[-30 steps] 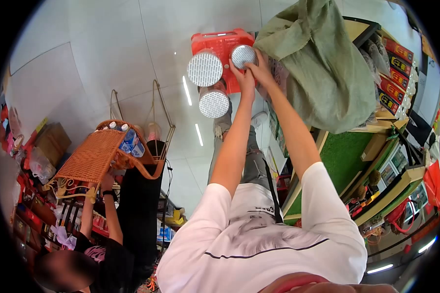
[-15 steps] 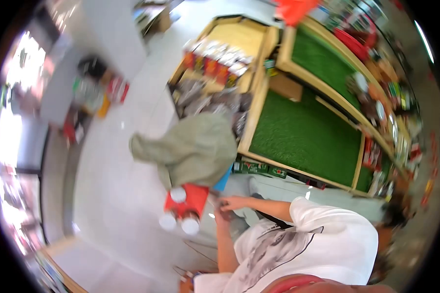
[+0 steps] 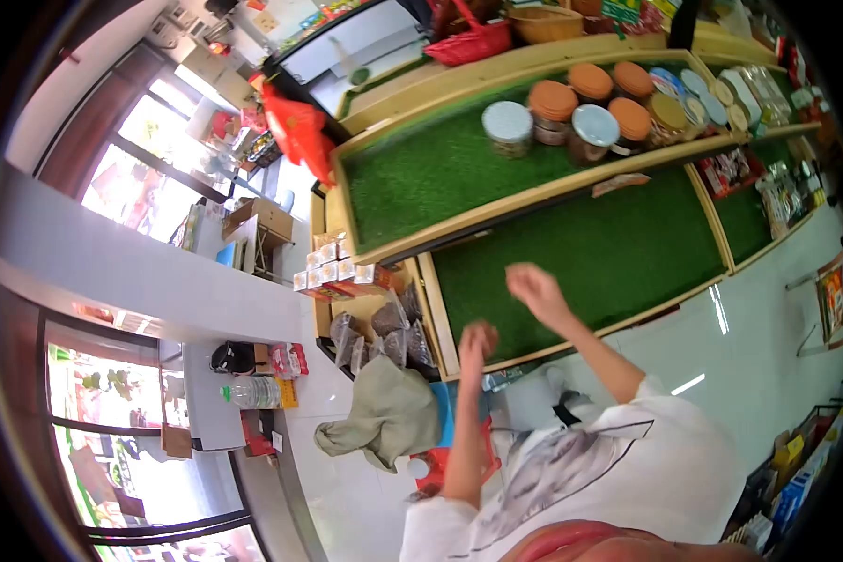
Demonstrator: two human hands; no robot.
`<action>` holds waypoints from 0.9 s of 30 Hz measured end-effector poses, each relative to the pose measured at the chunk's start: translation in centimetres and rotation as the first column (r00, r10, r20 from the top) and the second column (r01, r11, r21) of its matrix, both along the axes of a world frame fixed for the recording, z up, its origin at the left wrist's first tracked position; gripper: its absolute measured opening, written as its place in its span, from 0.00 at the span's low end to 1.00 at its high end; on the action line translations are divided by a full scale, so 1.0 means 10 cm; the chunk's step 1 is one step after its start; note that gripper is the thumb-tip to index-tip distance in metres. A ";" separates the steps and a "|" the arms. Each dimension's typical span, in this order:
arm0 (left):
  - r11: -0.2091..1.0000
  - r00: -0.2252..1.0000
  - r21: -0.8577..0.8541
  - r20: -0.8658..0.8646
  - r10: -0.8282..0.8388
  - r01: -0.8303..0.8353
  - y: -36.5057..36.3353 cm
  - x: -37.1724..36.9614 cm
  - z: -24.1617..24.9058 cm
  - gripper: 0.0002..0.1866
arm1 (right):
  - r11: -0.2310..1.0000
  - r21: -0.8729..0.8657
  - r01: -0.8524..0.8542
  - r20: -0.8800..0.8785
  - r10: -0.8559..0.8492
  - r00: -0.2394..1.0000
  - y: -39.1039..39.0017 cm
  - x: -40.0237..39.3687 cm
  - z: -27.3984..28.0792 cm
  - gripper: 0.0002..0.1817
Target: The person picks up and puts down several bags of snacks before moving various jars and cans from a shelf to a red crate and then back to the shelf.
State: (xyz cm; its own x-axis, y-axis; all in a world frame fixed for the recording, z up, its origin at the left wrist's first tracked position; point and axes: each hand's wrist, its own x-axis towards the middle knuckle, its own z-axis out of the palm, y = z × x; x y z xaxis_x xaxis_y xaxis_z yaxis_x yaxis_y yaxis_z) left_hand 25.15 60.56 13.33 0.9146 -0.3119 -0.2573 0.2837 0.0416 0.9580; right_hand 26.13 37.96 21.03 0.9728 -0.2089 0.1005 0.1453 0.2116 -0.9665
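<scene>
Pale glossy tiles surround a long two-tier display shelf of light wood lined with green artificial turf (image 3: 618,245), with bright windows well apart from its left end. A second ago both hands were on a round silver-lidded jar on a red plastic stool; now they have parted from it and are raised before the shelf's lower tier, and the view has swung round with them. The right hand (image 3: 539,292) appears over the lower turf, fingers loosely bent and nothing visible in them, so it looks released. The left hand (image 3: 479,343) appears at the tier's near left corner, blurred, with its fingers drawn in; whether it holds anything I cannot tell, nor whether either hand touches the turf. My judgement is that contact with the silver-lidded jars has been broken off, leaving them unattended. Below that same corner of the shelf, the red plastic stool (image 3: 490,454) shows partly behind the left forearm, with one round silver lid (image 3: 419,466) visible; the other jars cannot be made out. Just beside the stool, a crumpled grey-green cloth (image 3: 379,412) remains slumped near the shelf's left end. On the shelf's upper tier, toward the right, clear jars with round orange lids (image 3: 553,99) stand clustered.
</scene>
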 end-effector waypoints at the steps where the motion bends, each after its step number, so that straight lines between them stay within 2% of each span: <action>1: 1.000 0.995 -0.010 0.095 0.006 -0.005 -0.32 0.28 0.40 0.19 | 0.988 -0.081 0.134 0.091 -0.127 0.988 -0.23 0.23 0.26 0.12; 2: 1.000 0.959 0.027 0.284 -0.014 0.007 -0.65 0.51 0.86 0.17 | 0.964 -0.066 0.258 0.184 -0.242 0.953 -0.43 0.47 0.50 0.13; 3: 0.999 0.926 0.045 0.375 -0.034 0.019 -0.91 0.72 1.22 0.17 | 0.932 -0.067 0.357 0.242 -0.332 0.912 -0.61 0.70 0.65 0.14; 4: 0.996 0.883 0.092 0.466 -0.055 0.014 -1.17 0.95 1.45 0.16 | 0.907 -0.147 0.395 0.264 -0.348 0.899 -0.83 0.88 0.80 0.18; 7: 0.986 0.713 0.146 0.700 -0.044 -0.083 -1.86 1.53 1.83 0.17 | 0.873 -0.275 0.403 0.149 -0.376 0.915 -1.16 1.36 1.00 0.26; 10: 0.949 0.668 0.243 0.743 -0.048 -0.203 -2.29 2.05 1.89 0.24 | 0.767 -0.413 0.492 0.310 -0.389 0.867 -1.33 1.80 0.57 0.40; 13: 0.979 0.791 0.118 0.609 0.061 -0.167 -2.51 2.54 1.62 0.34 | 0.708 -0.526 0.472 0.335 -0.338 0.880 -1.38 1.77 0.65 0.46; 14: 0.987 0.858 0.104 0.510 0.056 -0.126 -2.56 2.55 1.66 0.39 | 0.725 -0.544 0.423 0.269 -0.328 0.906 -1.40 1.78 0.65 0.48; 17: 1.000 0.914 -0.015 0.405 0.029 -0.025 -2.66 2.61 1.62 0.41 | 0.788 -0.517 0.336 0.205 -0.267 0.942 -1.43 1.79 0.66 0.48; 18: 0.997 0.916 -0.004 0.395 0.071 -0.076 -2.67 2.63 1.60 0.42 | 0.744 -0.564 0.358 0.214 -0.287 0.934 -1.45 1.79 0.68 0.49; 21: 0.993 0.920 0.036 0.382 0.091 -0.113 -2.61 2.64 1.53 0.40 | 0.917 -0.345 0.200 0.107 -0.174 0.979 -1.48 1.66 0.80 0.47; 24: 0.985 0.876 0.017 0.461 0.144 -0.171 -2.49 2.63 1.39 0.32 | 0.970 -0.201 0.140 0.176 -0.104 0.979 -1.40 1.59 0.77 0.43; 27: 0.955 0.850 -0.207 0.444 0.285 -0.212 -2.34 2.44 1.51 0.26 | 0.988 -0.093 0.127 0.264 -0.098 0.959 -1.10 1.46 0.75 0.38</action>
State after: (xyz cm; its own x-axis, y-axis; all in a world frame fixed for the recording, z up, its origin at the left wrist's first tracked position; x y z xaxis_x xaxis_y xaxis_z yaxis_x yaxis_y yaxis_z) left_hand 49.59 37.12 28.40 0.9674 -0.0585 0.2462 -0.2304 0.1987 0.9526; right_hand 40.76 26.96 28.52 0.8816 -0.2893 0.3729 0.4095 0.0761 -0.9091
